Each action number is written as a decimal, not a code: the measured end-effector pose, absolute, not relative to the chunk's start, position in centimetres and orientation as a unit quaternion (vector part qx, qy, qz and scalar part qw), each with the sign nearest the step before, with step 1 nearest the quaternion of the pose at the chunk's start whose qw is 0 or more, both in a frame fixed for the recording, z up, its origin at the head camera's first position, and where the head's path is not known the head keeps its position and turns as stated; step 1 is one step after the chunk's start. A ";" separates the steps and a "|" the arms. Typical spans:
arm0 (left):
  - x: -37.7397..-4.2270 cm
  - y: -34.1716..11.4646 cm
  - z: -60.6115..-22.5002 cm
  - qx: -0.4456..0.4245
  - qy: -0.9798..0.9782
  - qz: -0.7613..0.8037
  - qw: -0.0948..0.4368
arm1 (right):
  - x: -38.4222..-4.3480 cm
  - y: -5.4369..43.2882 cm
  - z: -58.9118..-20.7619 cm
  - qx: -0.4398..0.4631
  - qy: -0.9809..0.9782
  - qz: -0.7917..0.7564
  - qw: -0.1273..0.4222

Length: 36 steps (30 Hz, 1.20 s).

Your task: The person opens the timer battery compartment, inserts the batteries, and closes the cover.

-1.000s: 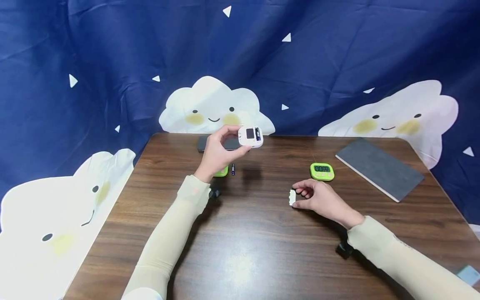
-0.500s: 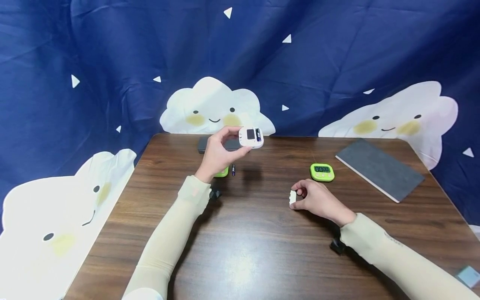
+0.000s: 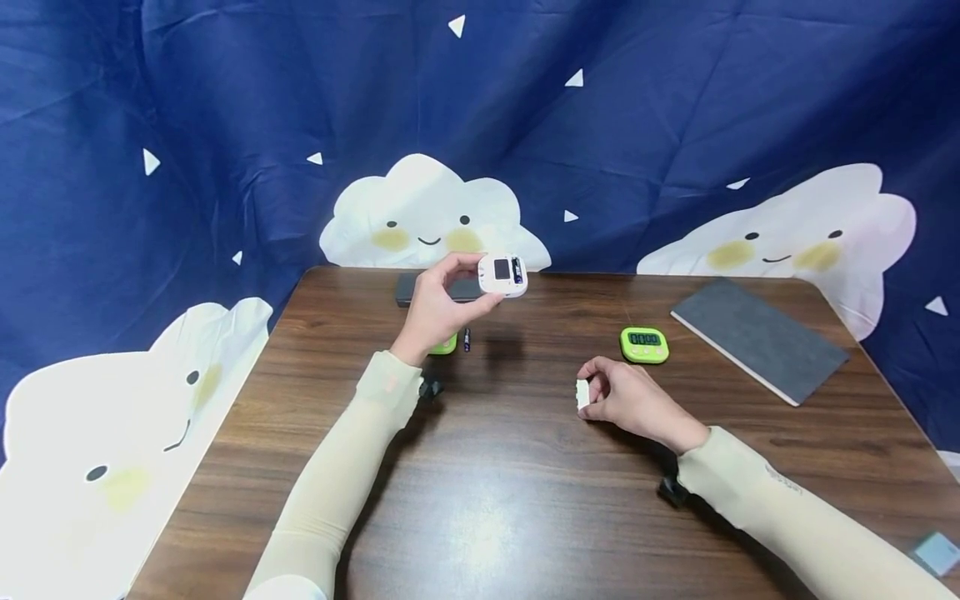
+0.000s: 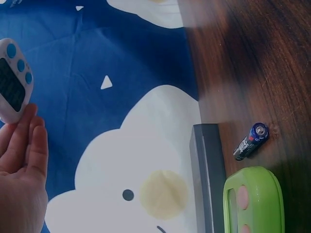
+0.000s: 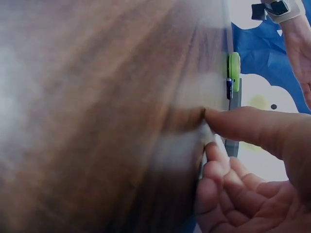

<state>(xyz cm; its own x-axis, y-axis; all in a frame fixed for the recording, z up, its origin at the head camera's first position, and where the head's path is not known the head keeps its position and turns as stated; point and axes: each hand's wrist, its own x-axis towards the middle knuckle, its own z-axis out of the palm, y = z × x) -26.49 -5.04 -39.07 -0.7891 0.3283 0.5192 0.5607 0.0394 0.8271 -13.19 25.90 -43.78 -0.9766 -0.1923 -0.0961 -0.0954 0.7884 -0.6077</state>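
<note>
My left hand (image 3: 438, 308) holds up a white digital timer (image 3: 491, 284) by its edge, well above the table, its back facing me. A battery (image 3: 517, 270) sits in the uncovered slot on that back. From the left wrist view, the front of the white timer (image 4: 26, 94) shows blue buttons and a dark screen. Low over the table, my right hand (image 3: 637, 402) pinches a small white battery cover (image 3: 582, 395) between thumb and fingers. In the right wrist view my fingers (image 5: 216, 191) mostly hide that cover.
A loose battery (image 3: 467, 340) lies beside a green timer (image 3: 446, 345), partly hidden by my left wrist. Behind them lies a dark box (image 3: 406, 289). Another green timer (image 3: 643, 344) and a grey notebook (image 3: 757, 337) are to the right. A pale blue object (image 3: 936, 553) lies at the right edge.
My right hand has shifted slightly left with the battery cover, which now looks more turned into the fingers. The left hand and white timer stay nearly still.
</note>
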 end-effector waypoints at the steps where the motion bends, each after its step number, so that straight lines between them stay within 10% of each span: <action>1: -26.5 -5.0 -39.1 -0.311 -0.715 -0.619 0.094 | -13.1 26.0 -43.8 -0.078 0.940 -0.323 0.077; 16: -26.4 -5.0 -39.2 -0.311 -0.717 -0.617 0.091 | -14.7 26.6 -42.6 -0.049 0.865 -0.479 0.142; 36: -26.3 -4.7 -39.2 -0.322 -0.692 -0.640 0.096 | -22.0 21.2 -31.5 -0.077 0.630 -0.761 0.136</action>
